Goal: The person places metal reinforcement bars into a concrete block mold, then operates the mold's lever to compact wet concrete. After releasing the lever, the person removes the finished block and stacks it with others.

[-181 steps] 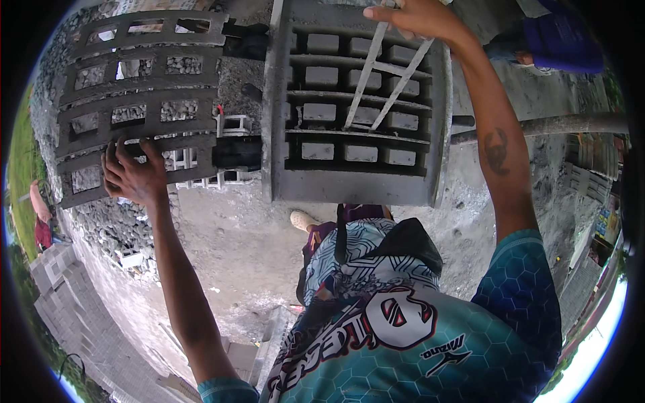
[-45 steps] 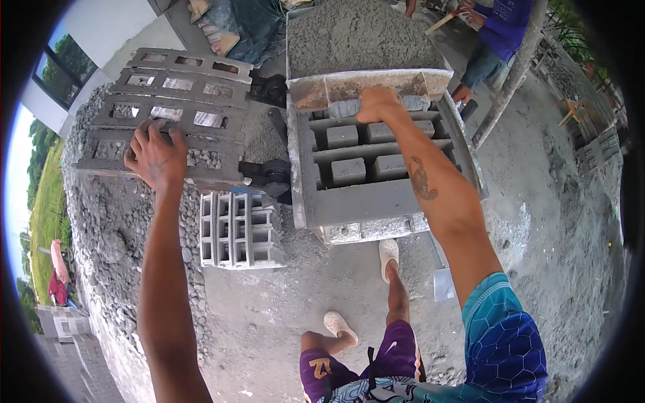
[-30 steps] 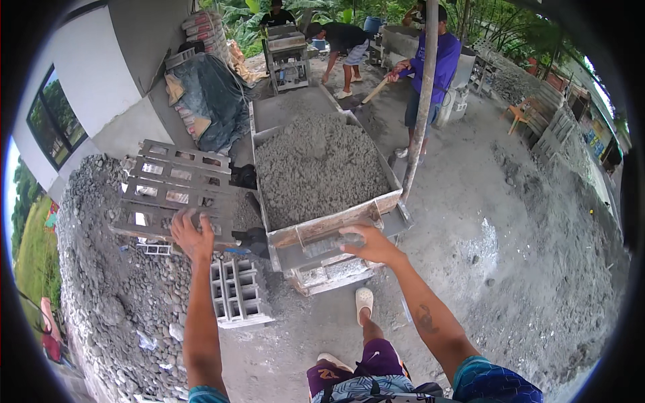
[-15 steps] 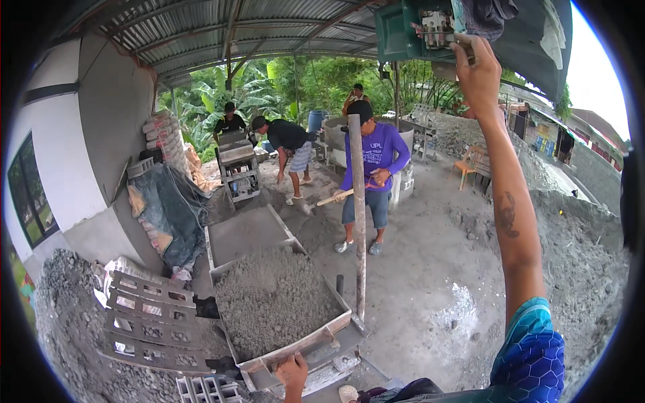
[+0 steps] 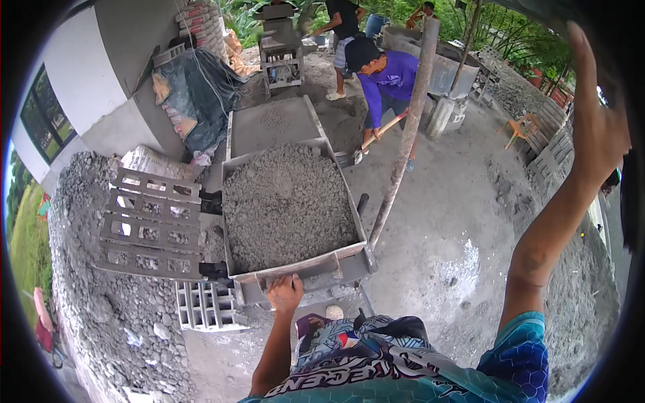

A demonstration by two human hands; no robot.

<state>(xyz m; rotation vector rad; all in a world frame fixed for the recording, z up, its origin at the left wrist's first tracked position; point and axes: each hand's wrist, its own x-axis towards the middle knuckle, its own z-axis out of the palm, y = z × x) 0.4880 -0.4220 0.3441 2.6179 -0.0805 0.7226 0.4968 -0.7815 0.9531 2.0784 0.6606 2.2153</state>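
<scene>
The curled left hand (image 5: pixel 285 293) is clamped on the front wall of a shallow, rectangular, pale-edged metal box (image 5: pixel 329 260), which is filled with crumbly grey mix (image 5: pixel 289 201). The right hand (image 5: pixel 599 124) is raised at the upper right rim, its index finger pointed upward; whether anything is grasped by it cannot be told, as that part is dark. The box is set over a grey metal frame (image 5: pixel 269 127), whose flat top is seen behind it. To the left, a dark grey grid with rectangular openings (image 5: pixel 134 231) is held beside the box, and a pale grey hollow block (image 5: pixel 201 305) is partly covered by it. Beyond a weathered grey pole (image 5: pixel 411 114), a wooden-handled shovel (image 5: pixel 388 129) is gripped by a purple-sleeved co-worker (image 5: pixel 398 75).
</scene>
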